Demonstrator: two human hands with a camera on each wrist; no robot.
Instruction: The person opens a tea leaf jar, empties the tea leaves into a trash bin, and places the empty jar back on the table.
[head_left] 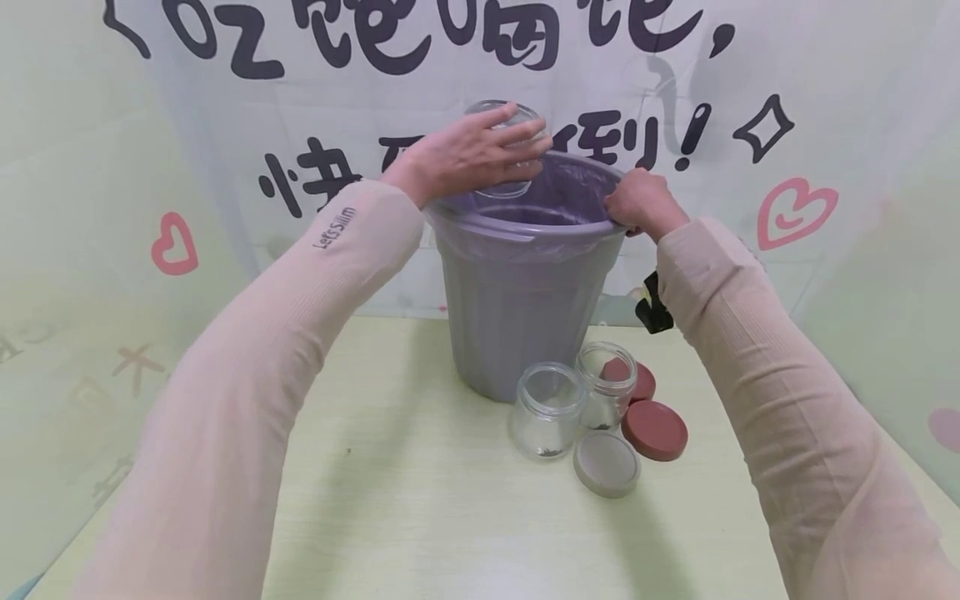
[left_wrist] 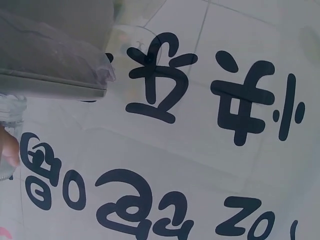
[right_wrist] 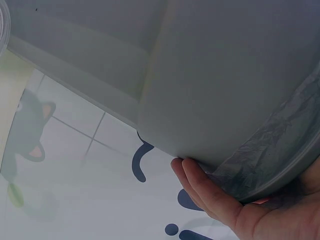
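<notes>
My left hand [head_left: 487, 146] grips a clear glass jar [head_left: 504, 191] over the grey trash bin [head_left: 525, 308]. The jar is turned over, its threaded mouth toward the bin; part of it shows at the left edge of the left wrist view. On the bin's right side, my right hand [head_left: 643, 200] grips the rim, its fingers [right_wrist: 207, 192] against the outer wall in the right wrist view. A thin plastic liner [right_wrist: 270, 145] folds over that rim. The bottom of the bin's inside is hidden.
Two open glass jars [head_left: 550, 412] stand on the table [head_left: 420, 500] before the bin, small dark bits in their bottoms. Beside them lie a grey lid [head_left: 607, 464] and two red lids [head_left: 655, 431]. A printed cloth backdrop [head_left: 360, 108] hangs close behind the bin.
</notes>
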